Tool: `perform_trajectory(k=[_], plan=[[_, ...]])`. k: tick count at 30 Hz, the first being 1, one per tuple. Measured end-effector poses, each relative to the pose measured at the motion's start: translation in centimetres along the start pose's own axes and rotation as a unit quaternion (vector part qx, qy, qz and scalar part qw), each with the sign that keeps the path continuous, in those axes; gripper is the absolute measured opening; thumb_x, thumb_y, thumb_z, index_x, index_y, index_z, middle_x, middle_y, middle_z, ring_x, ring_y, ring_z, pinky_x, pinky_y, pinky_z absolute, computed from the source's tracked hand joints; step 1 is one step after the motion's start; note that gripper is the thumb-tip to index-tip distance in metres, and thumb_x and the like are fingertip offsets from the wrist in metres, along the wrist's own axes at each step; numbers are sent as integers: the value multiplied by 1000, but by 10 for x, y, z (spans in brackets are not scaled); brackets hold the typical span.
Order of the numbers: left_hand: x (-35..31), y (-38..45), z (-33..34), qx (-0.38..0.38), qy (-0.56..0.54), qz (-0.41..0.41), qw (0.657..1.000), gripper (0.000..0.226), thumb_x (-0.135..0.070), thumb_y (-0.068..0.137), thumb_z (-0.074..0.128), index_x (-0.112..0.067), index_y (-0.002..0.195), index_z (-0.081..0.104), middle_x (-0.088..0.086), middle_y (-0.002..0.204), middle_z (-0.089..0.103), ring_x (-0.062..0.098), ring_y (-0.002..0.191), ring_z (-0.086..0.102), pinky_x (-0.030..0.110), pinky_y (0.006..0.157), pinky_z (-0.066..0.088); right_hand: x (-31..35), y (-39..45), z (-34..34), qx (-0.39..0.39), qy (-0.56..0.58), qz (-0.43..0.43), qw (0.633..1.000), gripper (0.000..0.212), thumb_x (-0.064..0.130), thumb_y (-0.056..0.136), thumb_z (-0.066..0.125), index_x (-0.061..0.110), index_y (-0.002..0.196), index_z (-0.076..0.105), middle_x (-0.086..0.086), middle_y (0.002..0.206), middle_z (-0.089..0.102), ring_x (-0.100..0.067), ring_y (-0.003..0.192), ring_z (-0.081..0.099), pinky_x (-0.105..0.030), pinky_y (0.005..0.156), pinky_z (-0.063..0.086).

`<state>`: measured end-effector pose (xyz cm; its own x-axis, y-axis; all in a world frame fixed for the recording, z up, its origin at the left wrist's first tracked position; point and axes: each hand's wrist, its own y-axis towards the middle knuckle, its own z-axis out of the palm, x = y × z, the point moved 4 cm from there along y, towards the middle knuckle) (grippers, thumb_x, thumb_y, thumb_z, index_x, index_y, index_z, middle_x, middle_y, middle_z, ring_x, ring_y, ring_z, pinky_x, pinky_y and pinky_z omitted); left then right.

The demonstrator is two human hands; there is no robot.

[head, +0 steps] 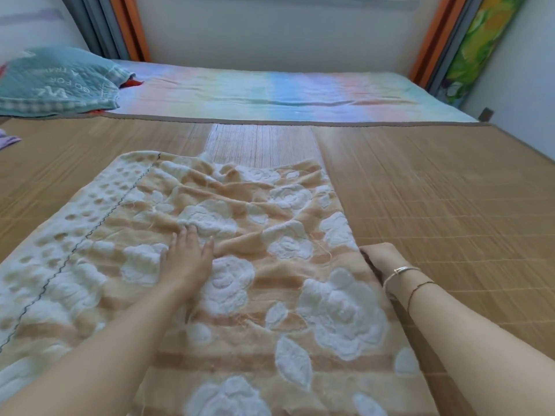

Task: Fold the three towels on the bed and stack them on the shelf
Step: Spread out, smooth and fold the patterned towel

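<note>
Room: pale wall with a window sill at 12 o'clock, orange and grey curtains (129,28) at 11 and 1 o'clock, a green and yellow printed panel (480,40) at 2 o'clock.
Bed: a tan woven bamboo mat (435,190) covers the near half; a pastel rainbow-striped sheet (270,91) lies beyond it, with a teal quilted pillow (57,79) at 10 o'clock.
Towel: the peach and white terry towel with raised rose pattern (285,295) lies spread on the mat, its long axis running from 6 o'clock towards 12, and its middle rumpled.
Key relation: the towel's body lies towards 9 o'clock from the right hand's grip on its edge, so a fold would likely carry that edge leftwards across the long axis.
Left hand: the left hand (187,256) rests flat on the towel's middle, fingers straight and spread, pressing the cloth.
Right hand: the right hand (380,259), nearer the edge at 3 o'clock, pinches the towel's right hem with curled fingers.
Progress: this towel looks unfolded; no shelf shows.
</note>
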<state>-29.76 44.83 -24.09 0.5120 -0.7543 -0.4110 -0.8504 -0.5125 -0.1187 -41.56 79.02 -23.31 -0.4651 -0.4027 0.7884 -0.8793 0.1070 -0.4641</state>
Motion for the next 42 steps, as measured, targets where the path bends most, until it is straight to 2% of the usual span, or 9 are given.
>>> perform_trajectory(k=[4,7,11,15,20,29,32,37,42], plan=[[3,6,10,-7,9,6,1000,68,-54,99,17,-18,154,2,1,161,5,20,148,-4,45,118,-1,7,14,23,167,-26,41,985,70,68,64,71,11,104,70,-12,102,72,-28,96,69,-43,92,52],[6,6,13,-15,-12,3,1000,68,-56,98,17,-21,154,2,0,161,7,17,148,-5,44,118,-3,7,14,36,209,-30,26,977,62,65,71,69,10,99,74,-11,99,73,-28,96,69,-43,93,52],[10,10,14,7,-37,-12,999,73,-62,95,14,-21,154,-1,2,161,5,15,148,-6,43,118,-5,12,23,17,11,70,-52,996,37,34,89,61,0,80,69,-12,99,69,-25,75,62,-24,71,51],[10,7,16,3,-12,2,1000,76,-63,94,12,-19,153,-5,-3,161,-5,14,147,-9,42,118,-5,9,25,-11,-124,41,-94,987,37,21,96,49,-10,80,61,-12,67,50,-24,73,36,-29,60,27],[9,11,20,10,22,2,1000,67,-55,98,10,-20,153,-7,-3,160,-10,16,148,-9,43,118,-4,10,22,-10,-12,178,30,983,39,12,86,36,12,48,45,-6,52,49,-17,49,44,-21,48,39],[24,30,2,-41,-34,7,999,44,-24,103,30,-26,146,37,-3,152,36,23,141,27,45,114,25,20,-4,16,301,83,28,950,28,31,92,56,8,82,70,-9,78,71,-19,72,68,-31,68,51],[25,28,7,-47,-43,14,998,44,-22,104,28,-27,148,33,-6,155,29,19,145,18,44,118,11,20,11,15,225,30,35,973,24,27,88,63,8,74,70,-8,70,70,-19,66,66,-28,61,52],[26,28,13,-27,-15,12,999,50,-29,104,21,-26,153,13,-10,160,7,14,148,-1,43,119,-1,26,42,-18,-96,45,-38,994,36,21,88,61,4,58,54,-7,63,52,-20,58,44,-29,63,36],[21,24,16,1,71,7,997,59,-50,100,12,-29,152,-4,-8,160,-6,20,148,-10,47,118,-3,19,49,-12,-119,-86,-90,985,45,25,99,44,1,60,46,-12,63,45,-23,60,42,-33,62,30]])
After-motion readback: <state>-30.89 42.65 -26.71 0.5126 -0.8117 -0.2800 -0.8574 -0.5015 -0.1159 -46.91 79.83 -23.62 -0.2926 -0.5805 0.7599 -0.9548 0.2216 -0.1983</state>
